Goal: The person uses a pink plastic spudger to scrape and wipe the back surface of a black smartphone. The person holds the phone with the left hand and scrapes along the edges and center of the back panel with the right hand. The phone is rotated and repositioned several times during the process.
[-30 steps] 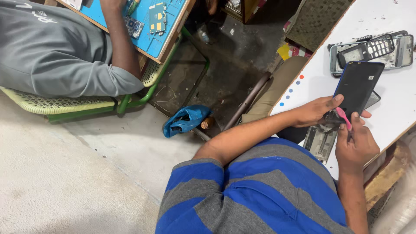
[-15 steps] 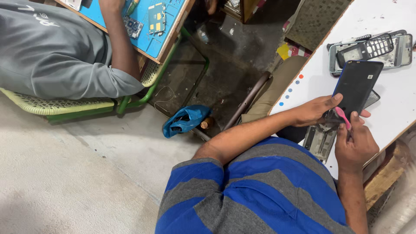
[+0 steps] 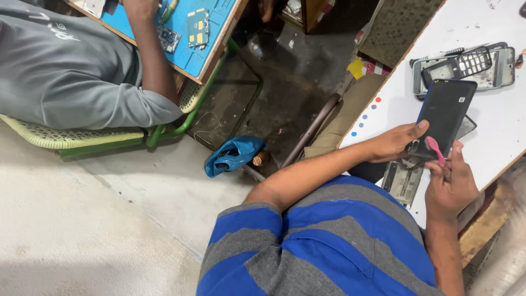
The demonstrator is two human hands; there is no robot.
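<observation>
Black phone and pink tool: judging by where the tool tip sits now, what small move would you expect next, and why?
Probably a short slide of the pink tool along the lower edge of the black phone. The left hand grips that end with its thumb on the back, steadying it over the white table, while the right hand pinches the tool with its tip at the phone's edge.

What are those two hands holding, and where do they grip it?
The left hand grips the black phone at its lower end; the right hand pinches a small pink tool against that end.
</observation>
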